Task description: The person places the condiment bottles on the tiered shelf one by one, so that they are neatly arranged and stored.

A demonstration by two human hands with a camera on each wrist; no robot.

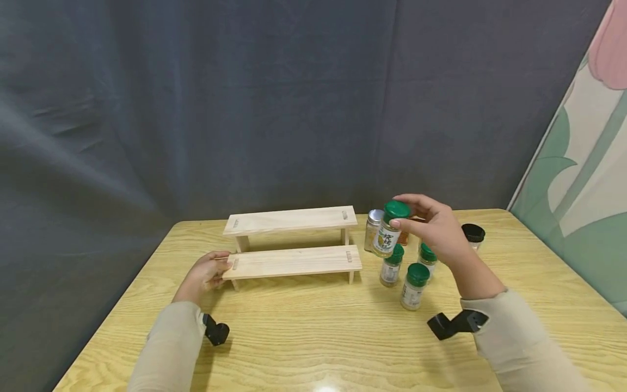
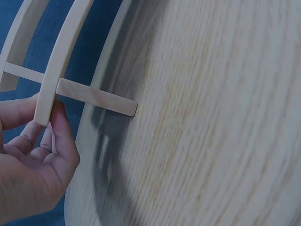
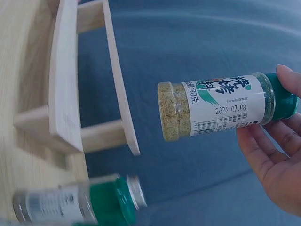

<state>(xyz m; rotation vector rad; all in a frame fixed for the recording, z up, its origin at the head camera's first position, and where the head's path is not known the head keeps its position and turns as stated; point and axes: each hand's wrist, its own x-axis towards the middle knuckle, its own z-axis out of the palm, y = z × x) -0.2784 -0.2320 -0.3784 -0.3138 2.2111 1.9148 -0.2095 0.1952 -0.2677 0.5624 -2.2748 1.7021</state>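
"Where is the jar sitting in relation to the right hand (image 1: 436, 228)?"

"The held jar (image 1: 385, 240) is hanging from the fingertips, cap uppermost and leaning a little. Thumb and fingers are pinching its green lid, leaving the labelled body showing below, and the jar is hovering above the tabletop (image 1: 294, 337)."

"And the left hand (image 1: 208, 271)?"

"Its thumb and fingers are pinching the left end of the front shelf (image 1: 294, 262), one above the board and the others beneath."

"How many are you counting, going outward?"

"One jar is being held. Three green-capped jars (image 1: 412, 288) are standing on the table below and beside the right hand. One silver-capped jar (image 1: 372, 234) is standing just right of the shelves. One black-capped jar (image 1: 473, 234) is showing beyond the right wrist. Something reddish (image 1: 404, 238) is peeking out behind the held jar, mostly hidden, so I'm not counting it."

"And the wood?"

"Two shelves: the front one is standing lower, and the back shelf (image 1: 294, 220) is rising behind it. One dark curtain (image 1: 274, 109) is hanging behind everything."
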